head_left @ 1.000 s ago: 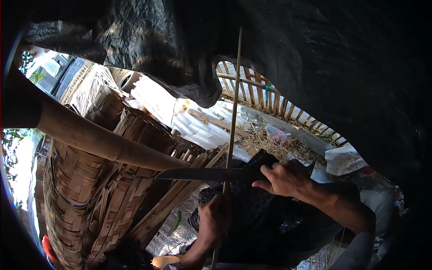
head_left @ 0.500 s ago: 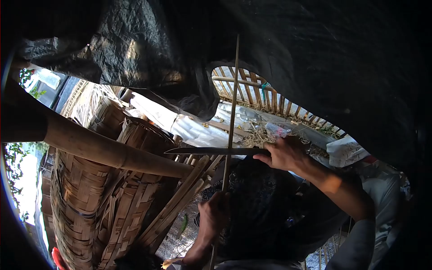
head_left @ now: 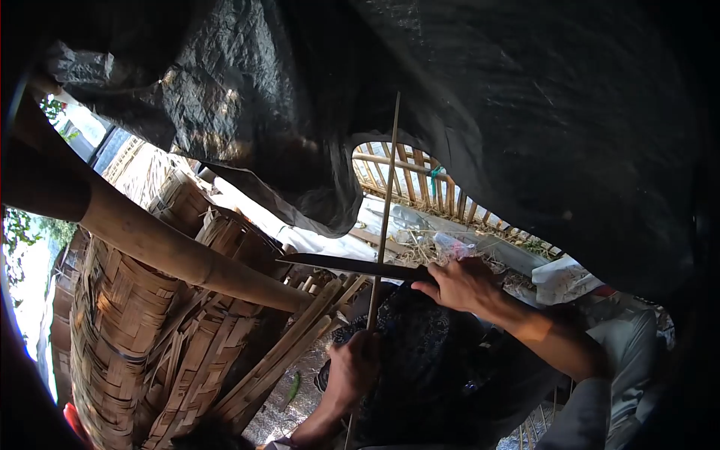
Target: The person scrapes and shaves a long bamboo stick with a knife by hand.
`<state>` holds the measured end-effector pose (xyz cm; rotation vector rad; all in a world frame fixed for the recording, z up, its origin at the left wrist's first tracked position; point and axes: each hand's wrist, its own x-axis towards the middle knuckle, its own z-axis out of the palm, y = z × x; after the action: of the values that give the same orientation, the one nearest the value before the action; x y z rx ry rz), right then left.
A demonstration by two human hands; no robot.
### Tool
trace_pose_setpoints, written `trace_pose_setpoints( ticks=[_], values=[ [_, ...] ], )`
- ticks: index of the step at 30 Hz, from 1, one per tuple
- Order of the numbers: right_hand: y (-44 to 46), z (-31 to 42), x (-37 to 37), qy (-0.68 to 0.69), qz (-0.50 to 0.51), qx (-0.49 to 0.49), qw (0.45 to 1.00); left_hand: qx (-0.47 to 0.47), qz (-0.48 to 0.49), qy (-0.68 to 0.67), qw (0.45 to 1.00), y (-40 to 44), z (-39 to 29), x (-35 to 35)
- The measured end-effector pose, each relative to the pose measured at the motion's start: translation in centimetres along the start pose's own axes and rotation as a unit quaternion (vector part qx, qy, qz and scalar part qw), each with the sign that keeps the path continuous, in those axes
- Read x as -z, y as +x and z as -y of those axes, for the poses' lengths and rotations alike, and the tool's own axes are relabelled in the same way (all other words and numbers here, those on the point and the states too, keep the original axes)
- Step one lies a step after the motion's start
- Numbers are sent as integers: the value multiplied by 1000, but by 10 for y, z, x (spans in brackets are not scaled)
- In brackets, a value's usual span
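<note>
My left hand point(head_left: 352, 369) is wrapped round the lower part of a long thin bamboo strip point(head_left: 385, 214), which stands nearly upright in the view. The handle of a long dark knife point(head_left: 349, 264) is in my right hand point(head_left: 461, 286). The blade points left and crosses the strip a little above my left hand. Dark patterned cloth point(head_left: 420, 330) lies behind both hands. The far end of the strip reaches up in front of a black sheet.
Black plastic sheeting point(head_left: 525, 135) hangs across the top. A thick bamboo pole point(head_left: 172, 251) slants in from the left over woven bamboo rolls point(head_left: 127, 322). Split bamboo pieces point(head_left: 277, 352) lean beside them. Farther back are a slatted fence point(head_left: 412, 180) and dry straw point(head_left: 487, 247).
From half a second ago, the knife has moved slightly lower along the strip and its blade tilts more. Earlier it rose from near my left hand. Both hands keep their hold.
</note>
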<state>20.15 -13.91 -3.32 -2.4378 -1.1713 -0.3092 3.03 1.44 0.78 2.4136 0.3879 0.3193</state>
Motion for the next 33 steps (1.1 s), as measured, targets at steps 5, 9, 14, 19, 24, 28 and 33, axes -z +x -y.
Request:
trace_pose_setpoints(
  ticks=[5, 9, 14, 19, 24, 28, 33],
  values=[
    [-11, 15, 11, 28, 47, 157, 986, -67, -58, -33, 995, -6, 9, -5],
    [7, -24, -5, -31, -11, 18, 999, 10, -23, -9, 1000, -13, 6, 2],
    [1, 8, 21, -34, 87, -43, 995, 15, -28, -24, 999, -7, 5, -3],
    [-15, 6, 14, -5, 79, 108, 991, 11, -24, -28, 999, -11, 9, 0],
    [-4, -12, 8, -62, 24, 35, 997, -1, -18, -8, 1000, -21, 13, 3],
    [6, -13, 11, -97, 63, 20, 993, 13, 0, -1, 1000, -19, 9, 10],
    [-14, 7, -1, 8, 38, 135, 990, 9, -26, -19, 999, -17, 12, 4]
  ],
)
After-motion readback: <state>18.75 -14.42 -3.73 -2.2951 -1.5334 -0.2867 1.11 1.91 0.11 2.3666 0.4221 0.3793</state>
